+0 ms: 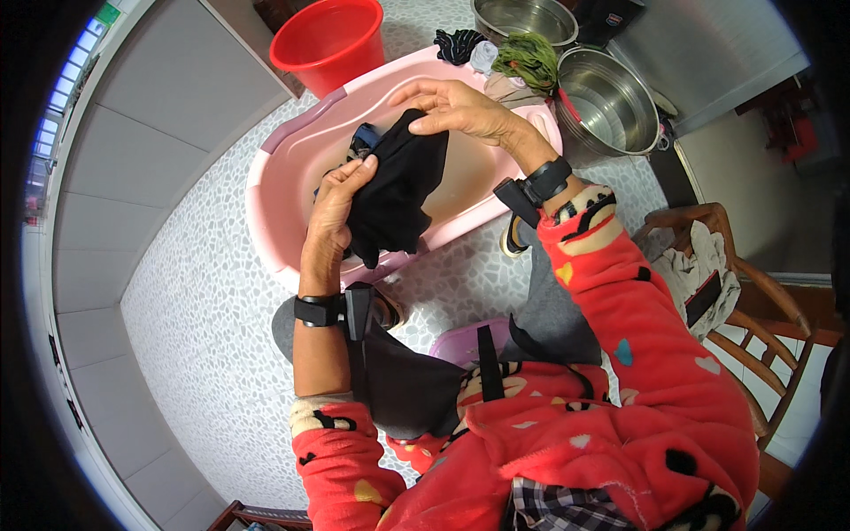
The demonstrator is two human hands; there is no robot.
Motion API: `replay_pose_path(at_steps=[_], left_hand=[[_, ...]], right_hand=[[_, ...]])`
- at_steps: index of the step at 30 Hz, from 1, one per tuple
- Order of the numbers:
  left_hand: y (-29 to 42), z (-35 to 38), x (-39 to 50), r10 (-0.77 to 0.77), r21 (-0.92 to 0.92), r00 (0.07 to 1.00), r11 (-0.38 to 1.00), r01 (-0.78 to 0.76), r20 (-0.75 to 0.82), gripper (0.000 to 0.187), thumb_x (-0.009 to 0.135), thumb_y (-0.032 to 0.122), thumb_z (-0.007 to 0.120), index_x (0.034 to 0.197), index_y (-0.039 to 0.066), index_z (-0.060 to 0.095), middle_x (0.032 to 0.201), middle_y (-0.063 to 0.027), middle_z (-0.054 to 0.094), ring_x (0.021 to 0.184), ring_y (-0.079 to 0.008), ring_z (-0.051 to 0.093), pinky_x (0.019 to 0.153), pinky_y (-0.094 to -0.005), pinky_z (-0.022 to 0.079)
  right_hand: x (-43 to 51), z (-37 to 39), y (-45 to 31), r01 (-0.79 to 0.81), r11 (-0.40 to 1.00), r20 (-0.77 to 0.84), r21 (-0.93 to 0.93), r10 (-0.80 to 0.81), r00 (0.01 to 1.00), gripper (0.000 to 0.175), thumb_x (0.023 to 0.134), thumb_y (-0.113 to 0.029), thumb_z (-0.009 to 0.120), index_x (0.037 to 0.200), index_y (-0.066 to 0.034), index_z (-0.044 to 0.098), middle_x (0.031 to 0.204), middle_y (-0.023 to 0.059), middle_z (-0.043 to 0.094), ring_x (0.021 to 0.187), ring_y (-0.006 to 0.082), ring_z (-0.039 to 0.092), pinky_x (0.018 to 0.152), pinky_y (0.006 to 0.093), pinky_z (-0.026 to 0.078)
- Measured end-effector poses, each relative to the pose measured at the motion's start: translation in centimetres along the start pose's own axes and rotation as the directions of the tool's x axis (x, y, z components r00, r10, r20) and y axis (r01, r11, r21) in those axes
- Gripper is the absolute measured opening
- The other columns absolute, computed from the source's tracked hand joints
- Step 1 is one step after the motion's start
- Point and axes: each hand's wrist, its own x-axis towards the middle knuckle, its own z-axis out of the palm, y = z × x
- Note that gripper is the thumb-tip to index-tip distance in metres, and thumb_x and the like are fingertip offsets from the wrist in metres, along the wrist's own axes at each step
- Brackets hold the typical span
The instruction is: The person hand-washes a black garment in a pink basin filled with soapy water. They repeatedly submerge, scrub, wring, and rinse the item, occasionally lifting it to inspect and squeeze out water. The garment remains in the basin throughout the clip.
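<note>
A black cloth (402,192), perhaps a garment, hangs between my two hands above a pink plastic tub (265,219). My left hand (342,192) pinches its left edge between thumb and fingers. At the top corner, my right hand (458,111) has its thumb against the cloth, with the other fingers spread over the tub. Cloudy brownish water (465,176) covers the tub's bottom. Behind the black cloth, a blue and dark patterned cloth (364,139) shows in part; how far it lies in the water is hidden.
A red plastic bucket (325,40) stands behind the tub. Green cloth (528,61), a striped black cloth (458,46) and pale cloths lie at the tub's far right end. Beside them stand two steel pots, one (607,99) nearer. A wooden chair (773,299) is at right, a tiled wall (126,152) at left.
</note>
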Motion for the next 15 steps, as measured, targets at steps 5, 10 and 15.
replay_pose_path(at_steps=[5,10,15], left_hand=[[-0.5,0.1,0.0,0.076,-0.125,0.994,0.990,-0.066,0.083,0.026,0.093,0.021,0.063,0.110,0.002,0.064,0.099,-0.0058,0.068,0.085,-0.0125,0.066,0.078,-0.0258,0.052],[-0.8,-1.1,0.0,0.039,-0.367,0.998,0.930,-0.020,0.045,0.034,0.093,0.024,0.062,0.117,0.000,0.060,0.109,-0.0114,0.066,0.096,-0.0208,0.065,0.088,-0.0329,0.053],[-1.1,-2.5,1.0,-0.079,-0.382,0.982,0.924,0.008,-0.173,0.038,0.092,0.026,0.062,0.119,-0.001,0.059,0.115,-0.0153,0.065,0.102,-0.0259,0.064,0.094,-0.0365,0.051]], right_hand=[[-0.2,1.1,1.4,-0.199,0.937,0.243,-0.288,0.273,0.931,0.063,0.079,-0.017,0.077,0.136,-0.0129,0.050,0.108,0.0040,0.056,0.105,0.0130,0.052,0.090,0.0269,0.043],[0.0,2.1,4.6,-0.291,0.957,0.278,0.000,0.280,0.919,0.051,0.084,-0.025,0.074,0.125,0.0001,0.057,0.112,0.0038,0.062,0.106,0.0116,0.054,0.095,0.0283,0.041],[0.4,3.6,5.6,-0.152,0.889,-0.032,0.432,0.183,0.983,0.041,0.096,-0.024,0.059,0.130,-0.0016,0.049,0.116,0.0063,0.060,0.110,0.0137,0.055,0.099,0.0290,0.043]])
